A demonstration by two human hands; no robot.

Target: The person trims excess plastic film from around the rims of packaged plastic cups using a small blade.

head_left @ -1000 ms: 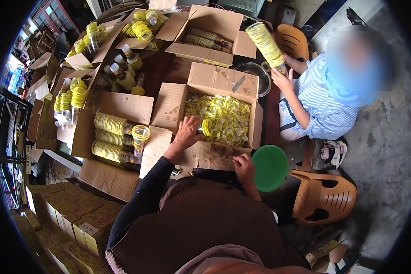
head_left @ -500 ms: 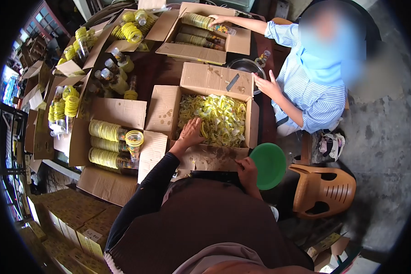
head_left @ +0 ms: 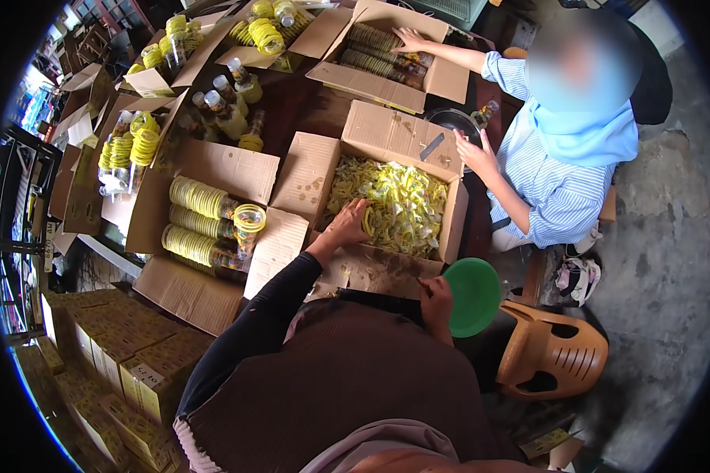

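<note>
An open cardboard box point(head_left: 402, 126) in front of me holds a heap of small yellow-and-white packets point(head_left: 390, 205). My left hand point(head_left: 349, 227) reaches over the box's near left corner, its fingers apart and the fingertips at the packets. Whether it pinches any of them is hard to see. Near my body, my right hand point(head_left: 436, 301) is closed beside a green plastic basin point(head_left: 473, 296). A small dark tip shows at its fingers, too little to name.
On the left, a box holds stacked yellow-rimmed cups point(head_left: 201, 197), with one upright cup point(head_left: 249, 221). Capped bottles point(head_left: 227, 118) stand behind. Across the table, a co-worker point(head_left: 560, 158) has one hand on stacks in a far box point(head_left: 371, 87). A brown plastic chair point(head_left: 556, 351) stands right.
My view has shifted, so the table sits further right and lower. The co-worker's far hand was gripping a raised cup stack; now it lies spread on stacks inside the box.
</note>
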